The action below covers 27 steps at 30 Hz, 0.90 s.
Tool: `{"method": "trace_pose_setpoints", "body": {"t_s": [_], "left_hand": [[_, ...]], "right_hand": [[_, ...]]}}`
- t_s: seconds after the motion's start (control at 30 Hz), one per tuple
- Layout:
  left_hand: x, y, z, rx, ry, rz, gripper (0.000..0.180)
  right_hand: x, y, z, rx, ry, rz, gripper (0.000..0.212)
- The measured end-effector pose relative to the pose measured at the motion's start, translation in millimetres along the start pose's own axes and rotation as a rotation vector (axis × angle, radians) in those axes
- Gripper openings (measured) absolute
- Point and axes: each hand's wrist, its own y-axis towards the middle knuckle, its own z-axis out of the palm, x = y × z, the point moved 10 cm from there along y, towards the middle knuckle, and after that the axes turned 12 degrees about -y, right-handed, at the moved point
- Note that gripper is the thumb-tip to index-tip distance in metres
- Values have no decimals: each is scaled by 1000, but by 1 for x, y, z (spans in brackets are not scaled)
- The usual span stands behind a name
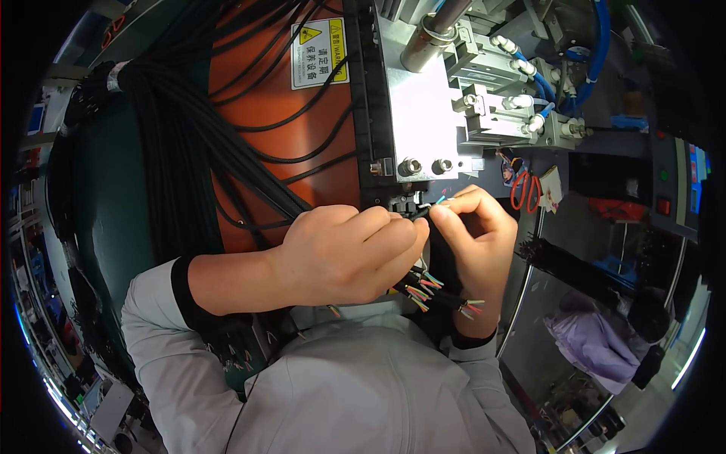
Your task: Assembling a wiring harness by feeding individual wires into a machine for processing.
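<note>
In front of the grey metal machine block [423, 113], I've got both hands up close together, working one black cable end [420, 214]. My left hand [348, 253] is curled tight around a bunch of black cables [433, 291], whose stripped ends fan out below the knuckles in green, red and orange. My right hand [473, 227] has its fingers [446, 219] pinched shut on the single cable end, right under the block's lower edge, a little teal wire tip poking out above. I judge this as the feeding step: lining that end up with the small black fixture [402, 203] beneath the two bolts. Next calls for a steady, straight push, wires kept together. The big black cable bundle [189, 151] drapes over the orange panel [265, 106]; red scissors [524, 189] hang at right.
</note>
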Motion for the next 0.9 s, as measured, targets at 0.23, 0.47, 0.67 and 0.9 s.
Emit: {"method": "trace_pose_setpoints", "body": {"t_s": [0.23,0.47,0.67,0.9], "left_hand": [[-1,-4,-4,-28,12,26,28],[8,-11,17,94,-2,-84,35],[15,-9,30,290,90,-173,38],[20,-6,32,305,102,-232,37]], "right_hand": [[-36,-6,36,356,773,352,10],[-18,6,15,68,128,55,7],[4,10,18,-10,-216,-124,5],[4,6,15,-143,-205,-259,4]]}}
